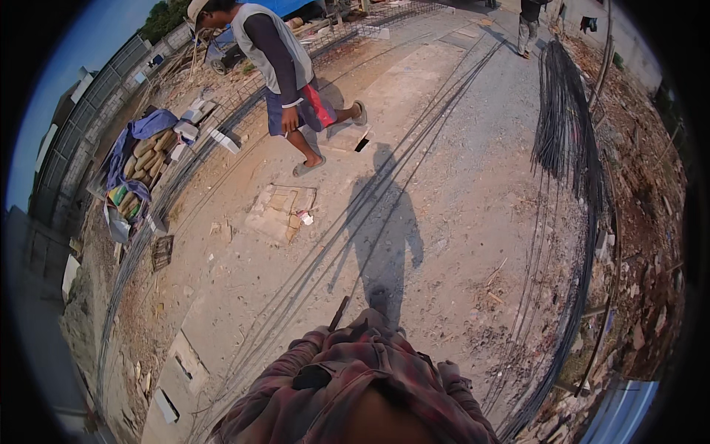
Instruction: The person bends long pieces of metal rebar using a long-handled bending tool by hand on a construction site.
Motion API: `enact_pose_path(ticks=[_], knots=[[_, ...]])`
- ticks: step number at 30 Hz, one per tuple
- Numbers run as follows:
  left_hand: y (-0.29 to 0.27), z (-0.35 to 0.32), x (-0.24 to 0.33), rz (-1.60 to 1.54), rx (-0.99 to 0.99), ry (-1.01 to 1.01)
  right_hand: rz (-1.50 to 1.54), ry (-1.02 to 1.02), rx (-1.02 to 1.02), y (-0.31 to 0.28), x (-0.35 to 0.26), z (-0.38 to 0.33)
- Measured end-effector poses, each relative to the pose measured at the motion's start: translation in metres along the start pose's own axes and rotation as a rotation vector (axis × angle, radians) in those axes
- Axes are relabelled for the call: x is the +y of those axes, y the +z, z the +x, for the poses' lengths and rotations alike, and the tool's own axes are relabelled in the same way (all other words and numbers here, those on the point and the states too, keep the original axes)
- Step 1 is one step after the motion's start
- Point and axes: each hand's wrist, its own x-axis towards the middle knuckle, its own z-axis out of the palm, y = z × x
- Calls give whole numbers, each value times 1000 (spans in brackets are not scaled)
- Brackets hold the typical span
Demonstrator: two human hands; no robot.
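Note:
My checked sleeves and shirt fill the lower middle of the picture. At my left side a dark, narrow bar [339, 313] sticks up and forward from my left hand [320, 331], which seems closed around it. Most of that hand is hidden by the sleeve, and the bar's kind cannot be made out. My right hand [447, 368] hangs low beside my body, over the gravelly ground, with its fingers too small and dark to read. My shadow [384, 222] falls ahead of me, and a thin stick shape shows on its left side.
Long steel rods [436, 111] run along the concrete. A thick rebar bundle [566, 118] lies on the right. Ahead left a person [277, 66] walks; another person [528, 26] stands farther off. Filled sacks [151, 155] under blue tarp and a concrete cover [281, 211] lie left.

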Motion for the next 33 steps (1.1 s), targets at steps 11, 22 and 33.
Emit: enact_pose_path(ticks=[11, 22, 33], knots=[[-31, 33, 56, -60, 35, 11, -268, -110, -167, -28, -29, 155], [-29, 39, 50, -331, 223, 61, -303, -338, -365, -14, -209, 283], [183, -22, 0, -706, 322, -222, -921, -494, -633, -7, -367, 141]])
